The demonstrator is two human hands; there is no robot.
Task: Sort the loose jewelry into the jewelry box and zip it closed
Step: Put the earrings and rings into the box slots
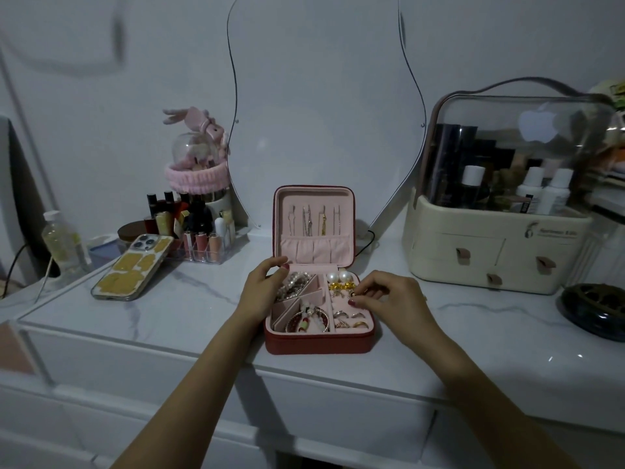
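Right hand [389, 299] grip pinching small dark earring [352, 294] over right-side compartment of open jewelry box [318, 343]. Left hand [267, 282] fingers curled on box's left rim beside pearl bracelets [293, 286]. Box on tabletop [169, 299], lid upright, rings [348, 319] in front slots. Phone [133, 267] left.

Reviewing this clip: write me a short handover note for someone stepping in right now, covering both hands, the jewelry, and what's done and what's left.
Left hand: rests on the back-left corner of the open jewelry box, fingers curled over the rim, steadying it.
Right hand: pinches a small dark-and-gold piece over the box's right-hand earring section.
Placed already: pearl bracelets back left, bangle front left, pearl earrings back right, rings in the front-right slots, necklaces hung in the lid.
No other loose jewelry shows on the marble top.
Left: set down the pinched piece, lower the lid, zip the box.
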